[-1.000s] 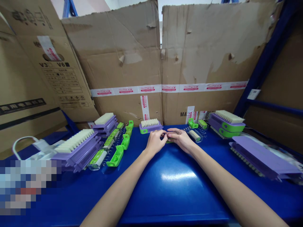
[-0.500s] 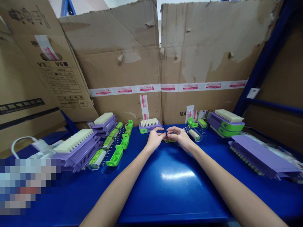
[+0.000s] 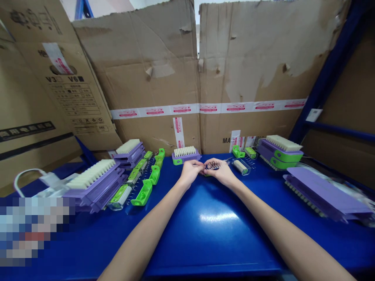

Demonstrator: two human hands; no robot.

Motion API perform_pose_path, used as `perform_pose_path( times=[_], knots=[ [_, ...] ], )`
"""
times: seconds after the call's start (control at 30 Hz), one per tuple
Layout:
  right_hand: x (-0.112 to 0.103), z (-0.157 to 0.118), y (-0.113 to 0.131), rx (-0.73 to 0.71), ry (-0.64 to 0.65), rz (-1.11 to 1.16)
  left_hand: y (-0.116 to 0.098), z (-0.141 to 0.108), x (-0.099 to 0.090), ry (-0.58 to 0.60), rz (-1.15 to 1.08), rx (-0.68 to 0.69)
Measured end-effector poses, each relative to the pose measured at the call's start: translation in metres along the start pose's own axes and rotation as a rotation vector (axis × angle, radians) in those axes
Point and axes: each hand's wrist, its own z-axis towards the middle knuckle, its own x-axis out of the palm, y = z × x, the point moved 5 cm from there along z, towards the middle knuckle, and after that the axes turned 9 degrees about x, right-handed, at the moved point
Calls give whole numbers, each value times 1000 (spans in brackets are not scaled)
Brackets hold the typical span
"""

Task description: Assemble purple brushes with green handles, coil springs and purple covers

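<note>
A metal coil spring point(image 3: 213, 165) lies across the fingers of my right hand point(image 3: 225, 174), which is closed on it. My left hand point(image 3: 190, 173) is pinched at the spring's left end, fingertips close to those of the right. Beneath the hands shows a sliver of a green plastic part point(image 3: 207, 175), mostly hidden. Just behind my left hand stands a purple and green brush point(image 3: 186, 155) with pale bristles up. A small clear case with a pale block inside point(image 3: 241, 166) lies right of my right hand.
On the left, purple brush parts point(image 3: 96, 183) are stacked beside rows of green end pieces point(image 3: 143, 193), springs and clear cases. Stacked brushes point(image 3: 279, 152) and a purple brush plate point(image 3: 328, 191) lie on the right. Cardboard walls point(image 3: 152, 78) close off the back of the blue table point(image 3: 216, 242).
My hands have drawn together, and the fingers of both have closed in around the coil spring, which now shows more plainly between them. The surrounding parts have not moved.
</note>
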Motion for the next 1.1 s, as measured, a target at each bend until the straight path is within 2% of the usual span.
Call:
perform_pose_path(
  times=[0.2,0.33,0.6,0.77,0.87,0.93,1.0,1.1],
  knots=[
    [-1,0,-3,-120,-143,-153,-1,1,-3,9,3,22],
    [0,-3,-4,-153,-142,-173,-1,1,-2,31,-20,3],
    [1,-15,25,-298,-182,-320,4,3,-4,122,-9,-168],
    [-2,-12,20,-282,-223,-357,5,1,-4,140,-95,-219],
    [-5,-7,14,-263,-247,-389,5,1,-3,172,-113,-187],
    [-9,-4,10,-239,-267,-377,6,3,-5,146,-39,-145],
    [-16,0,7,-201,-280,-328,6,4,-8,109,145,-37],
    [-26,6,1,-123,-306,-209,1,0,-2,156,596,236]
  ],
)
